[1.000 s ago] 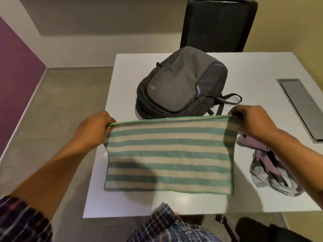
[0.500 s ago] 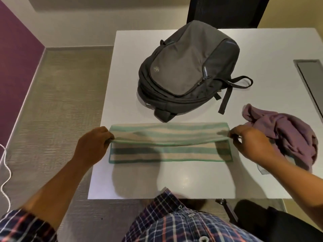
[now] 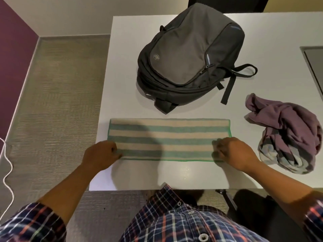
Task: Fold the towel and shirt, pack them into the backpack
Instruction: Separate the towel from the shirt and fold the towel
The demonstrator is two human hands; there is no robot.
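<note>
A green-and-cream striped towel [image 3: 167,138] lies flat on the white table [image 3: 174,173], folded into a long narrow band. My left hand [image 3: 99,155] pinches its near left corner and my right hand [image 3: 232,152] pinches its near right corner. Behind the towel lies a dark grey backpack [image 3: 188,56] with its zips shut. To the right sits a crumpled purple shirt [image 3: 290,133] with striped grey parts, apart from my right hand.
A grey inset panel [image 3: 314,63] is set in the table at the far right. A dark chair [image 3: 225,4] stands behind the table. Carpeted floor and a white cable [image 3: 7,165] lie to the left. Another dark chair [image 3: 244,201] is by my right side.
The towel was held up by its top edge, then lowered and folded toward me. Both hands have brought the top edge down onto the near edge, and the towel now lies flat.
</note>
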